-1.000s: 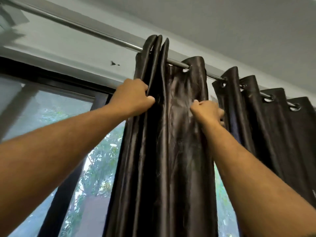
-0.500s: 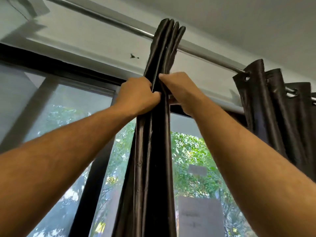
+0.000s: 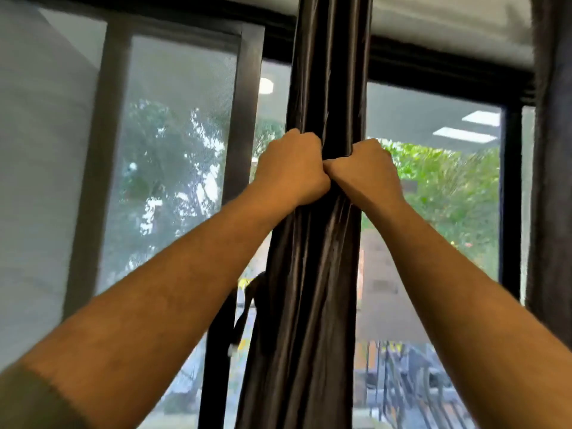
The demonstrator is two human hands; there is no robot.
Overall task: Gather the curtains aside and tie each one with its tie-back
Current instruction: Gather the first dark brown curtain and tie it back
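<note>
Hands meet at the centre of the frame, both forearms reaching up from the lower corners with wrists nearly straight. The left hand (image 3: 292, 168) is balled into a fist on the left side of the gathered curtain (image 3: 312, 274), its fingers wrapped round the cloth and hidden behind it. The right hand (image 3: 366, 171) does the same from the right, fingers closed on the bundle, and the two thumbs press together in front of the fabric. The curtain hangs as one narrow vertical column from top centre to bottom centre, dark brown with a satin sheen, creased into long lengthwise pleats and pinched tightest where the fists squeeze it. Just left of it, lower centre, a dark strap loop (image 3: 247, 305) dangles, possibly the tie-back, though blur leaves that unsure. A second dark curtain (image 3: 551, 181) runs down the right edge. Behind stands the black window frame (image 3: 448, 75).
</note>
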